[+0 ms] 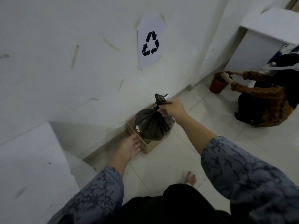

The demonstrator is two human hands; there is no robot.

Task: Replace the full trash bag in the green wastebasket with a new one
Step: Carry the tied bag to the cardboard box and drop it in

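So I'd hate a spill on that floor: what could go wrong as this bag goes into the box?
The right hand grips only the twisted neck of the black trash bag, so it could slip or tear. The bulging bag looks about as wide as the cardboard box and may snag its rim or tip it, with the left hand only lightly touching it.

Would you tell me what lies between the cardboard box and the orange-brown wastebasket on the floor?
In the head view, only bare pale floor tiles separate the brown cardboard box from the orange-brown wastebasket.
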